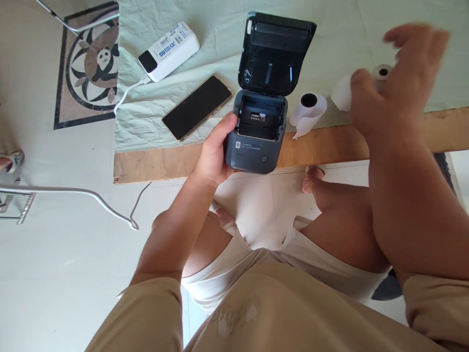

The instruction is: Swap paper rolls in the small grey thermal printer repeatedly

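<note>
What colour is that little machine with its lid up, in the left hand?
The machine is dark blue-grey outside; the head view shows it best.

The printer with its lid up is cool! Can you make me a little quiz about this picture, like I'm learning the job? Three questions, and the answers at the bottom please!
1. Fill in the missing word: the printer, its lid open, is held in the person's ____ hand.
2. True or false: the screen of the phone is lit up.
3. Which thing does the white cable run to?
A) the printer
B) the white device
C) a paper roll

Key:
1. Left: the left hand grips the printer's side.
2. False: it is dark.
3. B
</note>
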The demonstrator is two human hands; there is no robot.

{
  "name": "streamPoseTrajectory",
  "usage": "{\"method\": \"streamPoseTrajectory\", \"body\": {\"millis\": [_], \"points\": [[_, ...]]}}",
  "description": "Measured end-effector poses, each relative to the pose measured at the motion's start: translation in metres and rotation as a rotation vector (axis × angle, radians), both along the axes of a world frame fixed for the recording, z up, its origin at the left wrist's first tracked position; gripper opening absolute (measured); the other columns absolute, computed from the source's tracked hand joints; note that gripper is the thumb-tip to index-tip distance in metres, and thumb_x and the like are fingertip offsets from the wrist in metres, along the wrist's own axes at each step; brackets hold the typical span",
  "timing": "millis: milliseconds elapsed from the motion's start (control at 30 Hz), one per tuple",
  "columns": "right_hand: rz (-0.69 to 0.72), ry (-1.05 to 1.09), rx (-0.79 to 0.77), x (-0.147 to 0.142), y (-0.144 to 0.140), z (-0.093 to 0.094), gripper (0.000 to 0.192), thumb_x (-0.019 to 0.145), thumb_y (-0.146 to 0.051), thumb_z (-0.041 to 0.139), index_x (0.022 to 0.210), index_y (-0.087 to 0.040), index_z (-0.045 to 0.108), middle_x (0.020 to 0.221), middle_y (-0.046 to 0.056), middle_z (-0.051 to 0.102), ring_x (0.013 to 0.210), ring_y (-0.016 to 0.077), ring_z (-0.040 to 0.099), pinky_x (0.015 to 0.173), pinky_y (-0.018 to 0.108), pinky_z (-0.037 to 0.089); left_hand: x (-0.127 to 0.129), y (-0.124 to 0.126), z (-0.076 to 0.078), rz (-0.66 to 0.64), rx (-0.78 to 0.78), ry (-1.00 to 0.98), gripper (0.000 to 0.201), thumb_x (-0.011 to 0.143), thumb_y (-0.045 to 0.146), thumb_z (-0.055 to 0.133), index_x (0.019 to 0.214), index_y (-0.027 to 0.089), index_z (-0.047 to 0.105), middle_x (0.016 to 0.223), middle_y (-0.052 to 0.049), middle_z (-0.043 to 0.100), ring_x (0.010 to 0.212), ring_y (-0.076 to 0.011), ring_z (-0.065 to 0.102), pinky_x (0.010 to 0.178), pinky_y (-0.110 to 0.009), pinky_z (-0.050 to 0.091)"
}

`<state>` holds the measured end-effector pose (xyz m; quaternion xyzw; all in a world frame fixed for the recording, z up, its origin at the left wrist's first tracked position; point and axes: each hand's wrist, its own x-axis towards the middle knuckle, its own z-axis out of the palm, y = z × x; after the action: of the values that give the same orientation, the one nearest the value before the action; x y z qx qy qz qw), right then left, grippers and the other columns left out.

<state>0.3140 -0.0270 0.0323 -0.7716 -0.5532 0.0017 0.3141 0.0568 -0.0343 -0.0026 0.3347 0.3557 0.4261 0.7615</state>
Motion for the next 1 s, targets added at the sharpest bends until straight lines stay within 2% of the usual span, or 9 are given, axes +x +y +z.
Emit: {"method": "streamPoseTrajectory", "body": {"millis": [167,400,467,567,633,700,800,900,1000], "points": [[-0.004,0.026,-0.196,0.004,0.007,-0.015,0.039,0.082,-0.013,0.060,0.120,-0.022,0.062,0.136,0.020,0.043,0.126,0.0248,0.052,0.104,0.040,0.041,0.004,0.000,0.002,0.031,0.048,0.001,0.037,0.094,0.052,0.049,0.096,0.020,0.067,0.095,-0.007,0.073,0.109,-0.0301,0.071,0.086,-0.042,0.060],[-0.012,0.054,-0.186,0.010,0.001,-0.011,0.066,0.074,-0.005,0.056,0.139,-0.021,0.051,0.134,0.020,0.048,0.113,0.0244,0.054,0.097,0.042,0.041,0.002,0.000,0.004,-0.022,0.024,-0.018,0.040,0.094,0.053,0.051,0.107,0.021,0.072,0.097,-0.006,0.077,0.118,-0.0314,0.066,0.090,-0.041,0.058],[0.027,0.195,-0.065,0.012,0.002,-0.012,0.079,0.067,-0.003,0.060,0.142,-0.021,0.045,0.121,0.014,0.056,0.095,0.0185,0.055,0.091,0.039,0.043,0.002,0.000,0.004,-0.006,0.032,-0.011,0.042,0.094,0.053,0.050,0.107,0.020,0.071,0.092,-0.007,0.077,0.115,-0.0313,0.067,0.087,-0.040,0.058],[0.004,0.780,0.162,0.014,0.010,-0.012,0.082,0.059,0.003,0.055,0.133,-0.031,0.044,0.098,0.000,0.056,0.074,0.0107,0.050,0.074,0.032,0.044,0.001,0.001,0.003,0.010,0.048,0.019,0.043,0.094,0.054,0.049,0.107,0.019,0.070,0.080,-0.007,0.074,0.102,-0.0298,0.072,0.074,-0.037,0.058],[-0.085,1.192,0.201,0.015,0.016,-0.008,0.060,0.062,0.002,0.045,0.113,-0.030,0.049,0.096,-0.001,0.055,0.072,0.0093,0.053,0.066,0.029,0.043,0.001,0.002,0.001,-0.004,0.052,0.034,0.044,0.094,0.055,0.048,0.107,0.019,0.068,0.076,-0.006,0.071,0.091,-0.0277,0.073,0.064,-0.033,0.054],[-0.160,1.417,0.145,0.015,0.021,-0.003,0.033,0.068,-0.001,0.037,0.091,-0.022,0.049,0.096,0.004,0.055,0.073,0.0094,0.057,0.061,0.028,0.044,0.000,0.003,0.000,-0.020,0.047,0.040,0.045,0.093,0.056,0.048,0.108,0.019,0.067,0.075,-0.005,0.070,0.083,-0.0254,0.072,0.059,-0.031,0.051],[-0.165,1.482,0.135,0.011,0.022,0.001,0.021,0.075,-0.003,0.036,0.081,-0.019,0.048,0.089,0.005,0.050,0.071,0.0090,0.057,0.059,0.026,0.047,0.000,0.003,0.001,-0.003,0.051,0.059,0.043,0.092,0.055,0.049,0.107,0.019,0.067,0.078,-0.006,0.068,0.076,-0.0230,0.070,0.059,-0.031,0.050],[-0.089,1.371,0.263,0.008,0.019,-0.002,0.045,0.063,0.005,0.038,0.094,-0.024,0.053,0.094,0.002,0.048,0.070,0.0088,0.058,0.057,0.026,0.046,0.002,0.003,0.002,0.009,0.051,0.079,0.040,0.090,0.054,0.051,0.105,0.020,0.068,0.086,-0.007,0.069,0.071,-0.0212,0.067,0.059,-0.032,0.050],[0.115,1.383,0.270,0.015,0.020,-0.011,0.065,0.059,0.006,0.037,0.111,-0.032,0.051,0.112,-0.001,0.049,0.080,0.0097,0.066,0.062,0.026,0.049,0.003,0.003,0.003,-0.004,0.044,0.072,0.039,0.089,0.052,0.053,0.104,0.020,0.068,0.087,-0.007,0.068,0.067,-0.0198,0.064,0.057,-0.032,0.048]]}}
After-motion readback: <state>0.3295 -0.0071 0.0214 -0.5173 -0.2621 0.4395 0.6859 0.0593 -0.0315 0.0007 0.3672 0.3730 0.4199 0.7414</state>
